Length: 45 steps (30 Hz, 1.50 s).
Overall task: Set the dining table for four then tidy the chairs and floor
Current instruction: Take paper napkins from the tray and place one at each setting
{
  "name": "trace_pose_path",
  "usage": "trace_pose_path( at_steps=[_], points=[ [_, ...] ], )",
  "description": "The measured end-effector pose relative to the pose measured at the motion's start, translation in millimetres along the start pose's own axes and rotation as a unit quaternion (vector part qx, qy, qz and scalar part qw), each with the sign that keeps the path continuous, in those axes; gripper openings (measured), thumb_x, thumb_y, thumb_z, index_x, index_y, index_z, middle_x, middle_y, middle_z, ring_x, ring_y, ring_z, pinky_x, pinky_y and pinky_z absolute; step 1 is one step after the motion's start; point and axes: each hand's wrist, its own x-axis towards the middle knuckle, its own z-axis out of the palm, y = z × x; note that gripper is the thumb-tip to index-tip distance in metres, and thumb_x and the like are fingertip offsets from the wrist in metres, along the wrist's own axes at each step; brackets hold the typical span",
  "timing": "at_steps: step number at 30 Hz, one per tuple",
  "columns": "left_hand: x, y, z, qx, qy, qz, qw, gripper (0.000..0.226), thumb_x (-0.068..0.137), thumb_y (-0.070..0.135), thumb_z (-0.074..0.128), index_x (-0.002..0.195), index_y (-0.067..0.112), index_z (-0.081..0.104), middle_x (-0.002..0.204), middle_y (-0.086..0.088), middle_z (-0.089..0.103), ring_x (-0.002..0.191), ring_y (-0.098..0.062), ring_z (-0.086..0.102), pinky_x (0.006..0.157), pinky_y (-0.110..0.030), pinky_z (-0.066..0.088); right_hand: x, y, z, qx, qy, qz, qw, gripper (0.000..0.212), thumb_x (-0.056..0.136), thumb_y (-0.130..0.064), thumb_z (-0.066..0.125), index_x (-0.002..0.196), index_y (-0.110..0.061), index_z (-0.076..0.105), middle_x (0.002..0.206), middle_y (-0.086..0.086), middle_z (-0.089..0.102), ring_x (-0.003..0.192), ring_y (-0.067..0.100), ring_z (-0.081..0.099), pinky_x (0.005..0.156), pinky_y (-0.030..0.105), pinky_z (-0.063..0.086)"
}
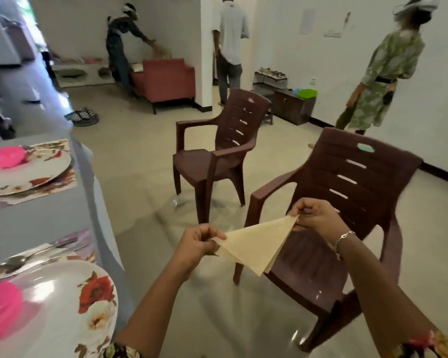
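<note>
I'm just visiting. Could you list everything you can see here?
napkin: one, cream, folded triangle, held between both hands
chairs: two, dark brown plastic, on the floor ahead
table: one, grey, at left
plates: two, white floral, on the table
bowls: two, pink, one on each plate
spoon: one, silver, beside the near plate
armchair: one, red, far back
people: three, in the background
left hand: one, pinching the napkin's left corner
right hand: one, pinching its right corner
</note>
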Motion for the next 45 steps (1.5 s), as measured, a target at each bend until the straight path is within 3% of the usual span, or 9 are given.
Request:
trace_pose_path(
  at_steps=[13,19,24,27,33,36,39,41,45],
  points=[
    [135.5,8.0,-113.8,0.052,0.275,0.124,0.952,0.058,0.078,-0.023,0.047,0.053,0.026,0.065,0.062,0.007,0.065,0.063,-0.003,0.062,0.065,-0.022,0.055,204.2,-26.5,83.2,0.058,-0.038,-0.027,0.997,0.025,0.078,0.023,0.052,0.072,0.001,0.061,0.063,0.004,0.07,0.064,0.014,0.07,0.057,0.017,0.056],
    [141.2,15.5,-158.8,0.114,0.321,0.137,0.93,0.05,0.08,-0.021,0.043,0.066,0.021,0.065,0.08,-0.001,0.067,0.065,-0.005,0.064,0.063,-0.018,0.055,262.6,-27.9,142.0,0.071,-0.108,-0.023,0.991,0.026,0.081,0.021,0.05,0.073,0.001,0.064,0.069,0.009,0.068,0.058,0.01,0.068,0.05,0.014,0.052],
    [140.2,21.0,-191.2,0.125,0.389,0.116,0.905,0.016,0.079,0.009,0.055,0.072,0.009,0.07,0.077,-0.001,0.067,0.064,-0.012,0.063,0.065,-0.025,0.057,313.6,-41.2,195.9,0.082,-0.195,0.001,0.977,0.03,0.083,0.021,0.046,0.07,0.001,0.064,0.06,0.004,0.069,0.059,0.014,0.067,0.056,0.017,0.056],
    [143.5,29.0,-209.8,0.192,0.424,0.111,0.878,0.009,0.084,0.002,0.064,0.08,-0.002,0.071,0.072,0.005,0.066,0.069,-0.012,0.063,0.064,-0.026,0.056,342.8,-54.6,226.0,0.032,-0.232,-0.036,0.972,0.033,0.082,0.019,0.045,0.067,-0.004,0.063,0.07,0.004,0.068,0.076,0.021,0.062,0.057,0.011,0.052],
    [169.3,71.8,-239.4,0.408,0.343,0.088,0.842,0.014,0.085,0.015,0.063,0.086,0.004,0.073,0.081,0.001,0.068,0.071,-0.006,0.059,0.066,-0.018,0.047,366.0,-101.9,297.2,-0.115,-0.424,-0.232,0.868,0.018,0.084,-0.004,0.064,0.095,-0.016,0.072,0.094,-0.009,0.069,0.087,0.016,0.064,0.086,0.028,0.049],
    [179.7,92.1,-246.6,0.475,0.298,0.05,0.827,0.019,0.086,0.018,0.06,0.09,0.005,0.073,0.086,-0.007,0.07,0.076,-0.018,0.062,0.069,-0.028,0.048,357.5,-119.6,328.7,-0.12,-0.521,-0.272,0.8,0.01,0.078,-0.025,0.069,0.087,-0.027,0.07,0.076,-0.021,0.064,0.064,-0.007,0.052,0.071,0.017,0.04],
    [180.2,104.3,-252.9,0.509,0.286,0.021,0.812,0.023,0.085,0.021,0.058,0.09,0.005,0.073,0.086,-0.007,0.07,0.076,-0.019,0.061,0.07,-0.032,0.049,358.7,-119.9,351.1,-0.092,-0.538,-0.272,0.793,0.025,0.065,-0.053,0.059,0.066,-0.029,0.063,0.059,-0.014,0.053,0.06,0.003,0.041,0.062,0.022,0.033],
    [177.4,109.3,-257.1,0.517,0.291,-0.003,0.805,0.019,0.087,0.018,0.061,0.092,0.005,0.073,0.089,-0.007,0.07,0.075,-0.015,0.058,0.069,-0.026,0.047,362.7,-115.9,360.2,-0.083,-0.539,-0.26,0.797,0.034,0.071,-0.047,0.065,0.06,-0.016,0.061,0.058,-0.001,0.045,0.061,0.009,0.036,0.06,0.027,0.029],
    [167.0,111.2,-265.0,0.498,0.319,-0.04,0.806,0.016,0.087,0.015,0.064,0.094,0.003,0.071,0.092,-0.007,0.068,0.076,-0.011,0.055,0.064,-0.01,0.039,368.4,-111.0,369.9,-0.103,-0.57,-0.239,0.779,0.046,0.083,-0.014,0.067,0.041,-0.028,0.056,0.042,-0.013,0.041,0.046,0.002,0.035,0.051,0.015,0.027]
  ],
)
